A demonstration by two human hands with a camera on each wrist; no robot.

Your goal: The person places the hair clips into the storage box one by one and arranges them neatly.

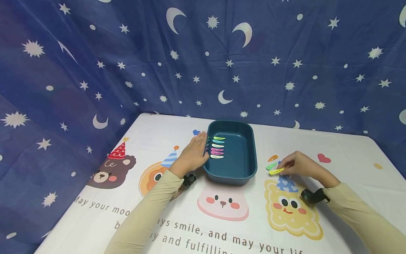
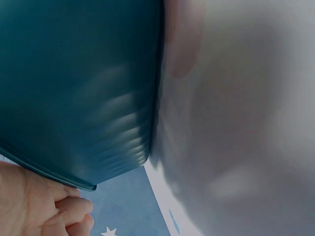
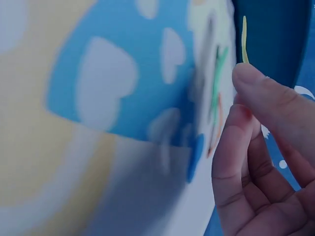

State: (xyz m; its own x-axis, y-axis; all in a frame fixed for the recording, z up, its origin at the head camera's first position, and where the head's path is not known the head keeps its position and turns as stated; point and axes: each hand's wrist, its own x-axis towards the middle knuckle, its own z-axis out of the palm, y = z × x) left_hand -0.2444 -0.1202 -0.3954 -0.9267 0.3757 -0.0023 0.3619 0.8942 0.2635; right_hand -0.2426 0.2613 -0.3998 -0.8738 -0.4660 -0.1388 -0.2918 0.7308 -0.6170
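My right hand (image 1: 296, 165) pinches a yellow snap hair clip (image 1: 276, 171) by one end between thumb and fingertips, its other end pointing toward the dark teal bin (image 1: 230, 180). In the right wrist view the clip (image 3: 244, 39) stands out beyond the thumb. Just past it, a green hair clip (image 1: 271, 166) and an orange hair clip (image 1: 272, 158) lie on the table. My left hand (image 1: 192, 151) rests along the bin's left rim, fingers extended. In the left wrist view its fingers (image 2: 74, 209) are at the rim. Inside the bin, several hair clips (image 1: 217, 149) form a column near the left wall.
A white tablecloth (image 1: 171, 137) printed with cartoon faces and lettering covers the table. Behind and to the left hangs a blue curtain (image 1: 190, 91) with white moons and stars. Each wrist carries a small black camera (image 1: 312, 195).
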